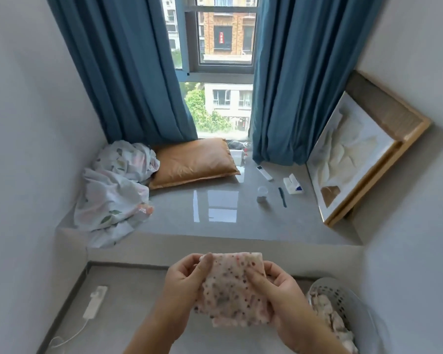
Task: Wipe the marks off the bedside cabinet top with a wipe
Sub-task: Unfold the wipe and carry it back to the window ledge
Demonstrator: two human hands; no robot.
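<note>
1. Both of our hands hold the wipe [232, 287], a pink cloth with dark spots, up in front of us, closest of everything to the camera.
2. Our left hand [183, 279] pinches the cloth's upper left edge, thumb lying across the front and fingers curled behind.
3. Our right hand [279, 287] grips the right edge, thumb pressed over the front face, the other fingers closed behind the fabric.
4. Held this way, the cloth hangs roughly flat between the two hands, its long axis running up and down, its lower scalloped edge loose.
5. We cannot make out a bedside cabinet top with any certainty. What lies ahead is a glossy grey window ledge [215, 226], well beyond and above the hands.
6. On that ledge sit an orange pillow [192, 163], a crumpled floral sheet [115, 190], a remote [264, 172], a small cup [262, 194] and a tissue pack [293, 184].
7. A white laundry basket [343, 297] stands just right of our right hand; a power strip [95, 301] lies on the floor to the left.
8. Our judgement: the wiping has not begun, and neither hand is clearly nearer a surface to be cleaned.
</note>
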